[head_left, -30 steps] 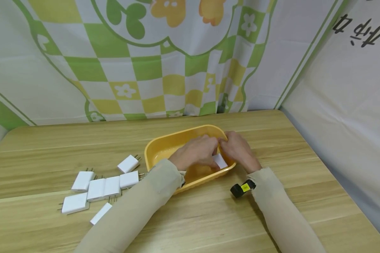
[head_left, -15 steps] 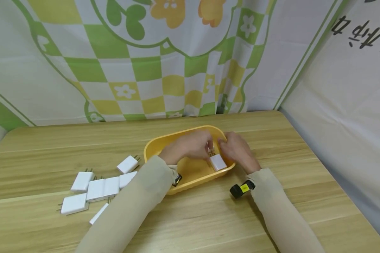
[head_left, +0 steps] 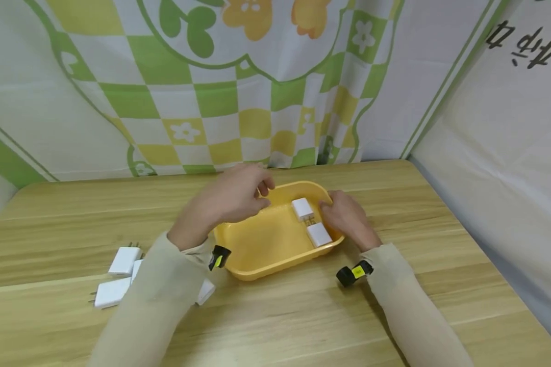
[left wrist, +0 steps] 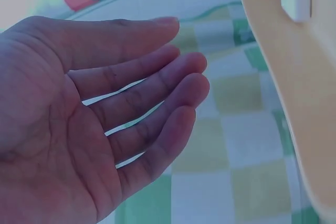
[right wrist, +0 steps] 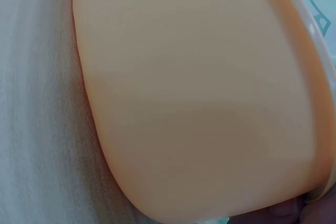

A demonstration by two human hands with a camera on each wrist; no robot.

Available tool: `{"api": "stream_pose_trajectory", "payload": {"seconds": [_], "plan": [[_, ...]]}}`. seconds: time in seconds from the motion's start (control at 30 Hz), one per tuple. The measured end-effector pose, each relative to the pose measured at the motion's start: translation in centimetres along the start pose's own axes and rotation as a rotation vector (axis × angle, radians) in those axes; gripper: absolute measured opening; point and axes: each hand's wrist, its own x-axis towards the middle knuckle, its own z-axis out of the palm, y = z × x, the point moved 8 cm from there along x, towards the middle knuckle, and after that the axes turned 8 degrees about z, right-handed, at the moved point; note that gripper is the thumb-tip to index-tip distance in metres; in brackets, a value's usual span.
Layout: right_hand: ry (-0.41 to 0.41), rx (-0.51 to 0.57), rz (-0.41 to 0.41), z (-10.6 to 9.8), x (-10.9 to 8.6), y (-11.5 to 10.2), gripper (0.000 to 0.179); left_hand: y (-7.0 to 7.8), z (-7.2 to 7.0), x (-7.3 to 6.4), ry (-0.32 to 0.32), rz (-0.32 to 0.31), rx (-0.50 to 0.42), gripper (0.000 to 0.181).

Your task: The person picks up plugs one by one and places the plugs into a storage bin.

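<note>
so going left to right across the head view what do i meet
Cluster of white plug adapters → left hand → two white adapters in the yellow tray → right hand → white sheet with black writing

head: high, facing forward-down | left wrist: near grip (left wrist: 79, 119) | right wrist: near tray (right wrist: 194, 72) | all share tray

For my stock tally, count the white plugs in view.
6: two plugs in the tray, three left of the left sleeve, one right of it. The sleeve may hide more.
</note>
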Motion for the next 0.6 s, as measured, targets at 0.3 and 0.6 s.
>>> {"api": "stream_pose_trajectory", "payload": {"seconds": [0.3, 0.6], "plan": [[0.003, -0.010, 0.006, -0.1, 0.0, 0.1, 0.030, -3.2, -1.3, -5.0, 0.066, -0.076, 0.009, 0.025], [0.007, -0.014, -0.009, -0.1, 0.0, -0.1, 0.030, -5.9, -1.9, -7.7, 0.112, -0.144, 0.009, 0.026]]}}
